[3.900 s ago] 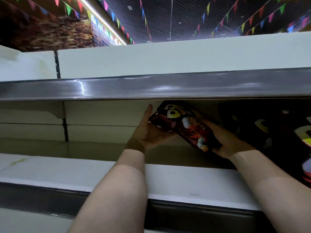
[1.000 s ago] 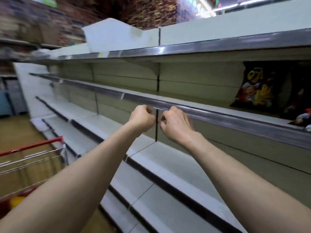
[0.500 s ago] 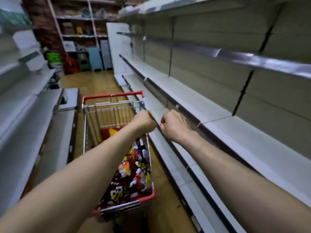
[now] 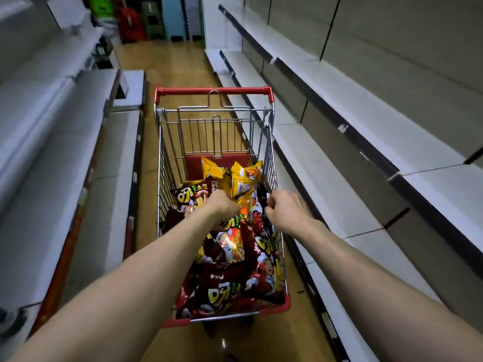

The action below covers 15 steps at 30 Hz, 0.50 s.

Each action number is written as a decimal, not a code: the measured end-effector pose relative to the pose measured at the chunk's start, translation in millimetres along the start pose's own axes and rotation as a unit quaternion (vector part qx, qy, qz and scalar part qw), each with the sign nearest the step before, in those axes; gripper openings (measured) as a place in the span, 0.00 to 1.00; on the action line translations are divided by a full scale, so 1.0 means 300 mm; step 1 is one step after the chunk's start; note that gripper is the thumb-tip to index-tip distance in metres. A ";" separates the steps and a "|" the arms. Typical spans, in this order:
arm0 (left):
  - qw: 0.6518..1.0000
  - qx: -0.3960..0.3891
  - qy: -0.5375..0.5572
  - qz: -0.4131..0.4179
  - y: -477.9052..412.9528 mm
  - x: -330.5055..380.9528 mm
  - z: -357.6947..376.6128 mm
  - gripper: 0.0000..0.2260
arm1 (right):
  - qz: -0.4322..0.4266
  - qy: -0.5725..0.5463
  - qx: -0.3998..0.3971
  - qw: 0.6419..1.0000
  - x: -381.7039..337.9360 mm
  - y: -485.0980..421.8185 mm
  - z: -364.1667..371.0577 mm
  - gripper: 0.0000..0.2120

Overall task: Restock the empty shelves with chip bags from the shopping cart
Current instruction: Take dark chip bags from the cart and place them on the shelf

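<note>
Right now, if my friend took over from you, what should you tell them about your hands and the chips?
Left hand: down among the bags in the red-handled wire shopping cart; its fingers are hidden, so I cannot tell if it grips one.
Right hand: fingers curled at the cart's right side; I cannot tell if it holds a bag.
Things: dark red chip bags and yellow chip bags are piled in the cart.
Done: no bags show on the grey metal shelves in view.
Left: lift a bag out, set it on a shelf, repeat.
</note>
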<state>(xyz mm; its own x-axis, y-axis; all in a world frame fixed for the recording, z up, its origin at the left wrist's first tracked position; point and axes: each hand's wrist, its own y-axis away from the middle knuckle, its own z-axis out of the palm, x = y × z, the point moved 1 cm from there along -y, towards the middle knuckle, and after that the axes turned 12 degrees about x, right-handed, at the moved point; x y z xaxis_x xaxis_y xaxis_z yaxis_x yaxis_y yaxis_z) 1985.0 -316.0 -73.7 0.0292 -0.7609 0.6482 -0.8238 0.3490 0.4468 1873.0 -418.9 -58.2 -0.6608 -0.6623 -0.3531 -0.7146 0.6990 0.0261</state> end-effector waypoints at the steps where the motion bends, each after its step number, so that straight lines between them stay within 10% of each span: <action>1: 1.000 -0.004 0.005 -0.005 -0.033 -0.005 0.024 0.10 | 0.016 0.001 -0.013 1.000 0.011 -0.025 0.040 0.09; 11: 0.978 -0.113 0.141 -0.102 -0.244 -0.035 0.172 0.25 | 0.148 -0.004 -0.103 0.984 0.088 -0.167 0.298 0.44; 15: 0.949 -0.177 0.206 -0.163 -0.303 -0.060 0.172 0.28 | 0.177 -0.002 -0.115 0.978 0.113 -0.200 0.340 0.38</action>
<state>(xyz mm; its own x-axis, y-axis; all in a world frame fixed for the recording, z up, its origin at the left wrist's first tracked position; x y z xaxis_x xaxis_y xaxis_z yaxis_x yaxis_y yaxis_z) 2030.2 -362.1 -157.8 0.5286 -0.6074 0.5930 -0.4936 0.3484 0.7968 1916.9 -455.7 -167.3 -0.8750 -0.3892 -0.2880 -0.4752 0.8044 0.3565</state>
